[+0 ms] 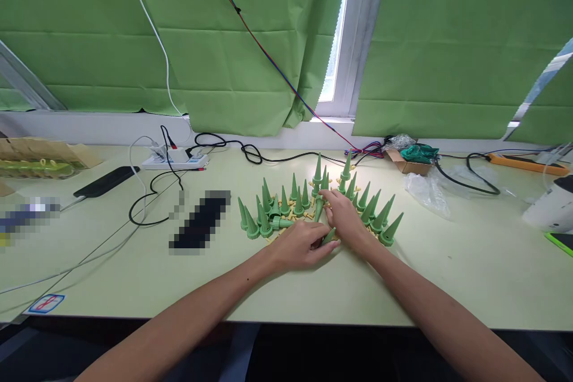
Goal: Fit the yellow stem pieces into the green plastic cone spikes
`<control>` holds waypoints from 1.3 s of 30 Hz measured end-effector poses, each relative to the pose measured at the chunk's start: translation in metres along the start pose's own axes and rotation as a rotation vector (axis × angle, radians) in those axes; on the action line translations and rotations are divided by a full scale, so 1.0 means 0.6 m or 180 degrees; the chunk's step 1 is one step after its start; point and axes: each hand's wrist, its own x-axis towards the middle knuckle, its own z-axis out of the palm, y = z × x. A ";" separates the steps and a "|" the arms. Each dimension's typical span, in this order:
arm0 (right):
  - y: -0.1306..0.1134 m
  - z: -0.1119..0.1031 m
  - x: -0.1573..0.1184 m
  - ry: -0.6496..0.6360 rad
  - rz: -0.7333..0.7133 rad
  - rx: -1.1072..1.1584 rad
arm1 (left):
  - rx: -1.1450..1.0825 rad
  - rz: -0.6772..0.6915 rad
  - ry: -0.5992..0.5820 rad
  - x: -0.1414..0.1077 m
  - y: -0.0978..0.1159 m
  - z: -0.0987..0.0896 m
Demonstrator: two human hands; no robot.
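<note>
Several green cones point(391, 230) stand on the pale table, in groups to the left and right of my hands. Small yellow pieces point(308, 213) lie scattered among them. My left hand point(301, 245) is low over the table with its fingers curled round a green cone point(329, 236), whose tip points up to the right. My right hand point(342, 215) reaches into the middle of the group, its fingertips closed at the top of another green cone point(318, 209). A further cone point(282, 222) lies on its side beside my left hand.
A power strip point(174, 159) with black and white cables lies at the back left, near a black flat object point(107, 181). A small cardboard box point(409, 164) and plastic bags point(427, 192) are at the back right. The table's front edge point(340, 324) is near me.
</note>
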 end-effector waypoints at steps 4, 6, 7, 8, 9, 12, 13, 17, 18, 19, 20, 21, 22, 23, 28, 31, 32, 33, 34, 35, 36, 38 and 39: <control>0.000 0.003 -0.002 -0.0102 -0.0085 -0.0076 | 0.0019 -0.0039 -0.0003 0.001 0.000 0.000; 0.000 0.004 -0.002 -0.0094 -0.0172 -0.0014 | 0.0009 -0.0059 -0.0016 0.001 0.000 0.001; -0.001 0.005 -0.001 -0.0093 -0.0224 0.0026 | 0.0007 -0.0069 -0.0018 0.001 0.000 0.001; 0.000 0.005 -0.001 -0.0101 -0.0275 0.0067 | 0.0008 -0.0077 -0.0017 0.001 0.000 0.001; 0.000 0.006 0.001 -0.0122 -0.0318 0.0104 | 0.0011 -0.0080 -0.0021 0.001 0.000 0.002; 0.003 0.006 0.006 -0.0277 -0.0383 0.0129 | 0.0029 -0.0072 -0.0034 0.002 0.000 0.003; 0.003 0.006 0.007 -0.0351 -0.0388 0.0101 | 0.0033 -0.0072 -0.0034 0.002 -0.001 0.003; -0.001 0.009 0.014 -0.0733 -0.0385 -0.0101 | 0.0008 -0.0092 -0.0051 0.002 -0.003 0.004; -0.003 0.011 0.015 -0.0848 -0.0326 -0.0161 | -0.0008 -0.0102 -0.0062 0.002 -0.003 0.004; -0.005 0.013 0.015 -0.0926 -0.0265 -0.0226 | -0.0024 -0.0114 -0.0072 0.002 -0.003 0.004; -0.006 0.015 0.015 -0.0930 -0.0234 -0.0254 | -0.0040 -0.0121 -0.0080 0.002 -0.003 0.004; -0.007 0.018 0.015 -0.0857 -0.0237 -0.0226 | -0.0052 -0.0126 -0.0078 0.002 -0.003 0.004; -0.006 0.020 0.015 -0.0794 -0.0244 -0.0154 | -0.0057 -0.0124 -0.0070 0.002 -0.002 0.004; -0.005 0.022 0.015 -0.0725 -0.0249 -0.0083 | -0.0054 -0.0121 -0.0063 0.002 -0.002 0.004; -0.002 0.022 0.013 -0.0526 -0.0198 0.0076 | -0.0006 -0.0086 -0.0035 0.001 0.001 0.004; -0.004 0.018 0.012 -0.0413 -0.0157 0.0034 | -0.0003 -0.0076 -0.0021 0.001 0.000 0.006; -0.005 0.017 0.012 -0.0381 -0.0148 0.0011 | 0.0003 -0.0080 -0.0023 0.002 0.000 0.006; -0.007 0.016 0.012 -0.0366 -0.0138 -0.0022 | 0.0009 -0.0083 -0.0036 0.002 0.000 0.007; -0.008 0.015 0.012 -0.0374 -0.0129 -0.0066 | 0.0013 -0.0087 -0.0053 0.002 0.000 0.007; -0.010 0.015 0.012 -0.0406 -0.0126 -0.0117 | 0.0015 -0.0093 -0.0071 0.002 0.000 0.007; -0.011 0.014 0.012 -0.0452 -0.0124 -0.0175 | 0.0012 -0.0100 -0.0087 0.002 0.000 0.007; -0.014 0.013 0.012 -0.0544 -0.0118 -0.0283 | 0.0000 -0.0105 -0.0099 0.002 0.001 0.007; -0.015 0.013 0.013 -0.0571 -0.0108 -0.0328 | -0.0003 -0.0105 -0.0101 0.002 0.001 0.006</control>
